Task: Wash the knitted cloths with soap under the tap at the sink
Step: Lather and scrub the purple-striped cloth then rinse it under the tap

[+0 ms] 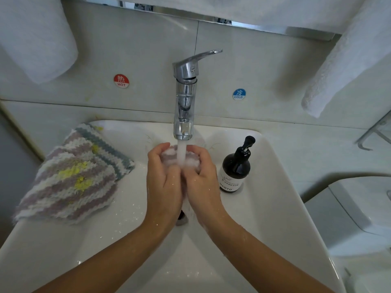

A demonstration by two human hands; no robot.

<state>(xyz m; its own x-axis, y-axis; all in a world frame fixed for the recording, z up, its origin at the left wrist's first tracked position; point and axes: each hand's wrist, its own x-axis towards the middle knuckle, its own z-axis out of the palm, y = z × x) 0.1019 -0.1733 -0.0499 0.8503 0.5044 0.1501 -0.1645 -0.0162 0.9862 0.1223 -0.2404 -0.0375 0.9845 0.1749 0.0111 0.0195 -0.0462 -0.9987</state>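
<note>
Lying well left of the grip, two striped cloths (pixel 69 176) rest on the sink rim (pixel 118 210); left hand (pixel 163 178) and right hand (pixel 201 178) clasp a seemingly bunched cloth (pixel 171 155) under the tap (pixel 184 98); soap bottle (pixel 236 168) just right.

So the sink (pixel 264 208) fills the bottom half, with the tap (pixel 184 98) standing behind it at 12 o'clock, its spout reaching out over the basin. Right under the spout, both hands meet at the centre, left hand (pixel 164 176) and right hand (pixel 202 178) side by side, with a balled-up cloth (pixel 172 156) gripped between them in the water stream (pixel 181 154). At 9 o'clock a pile of knitted cloths (pixel 69 176) sits on the sink's left rim. At 3 o'clock the soap bottle (pixel 236 168) stands upright on the right rim, just beside the right hand. Towels hang up at 10 (pixel 36 37) and 2 o'clock (pixel 347 60).
</note>
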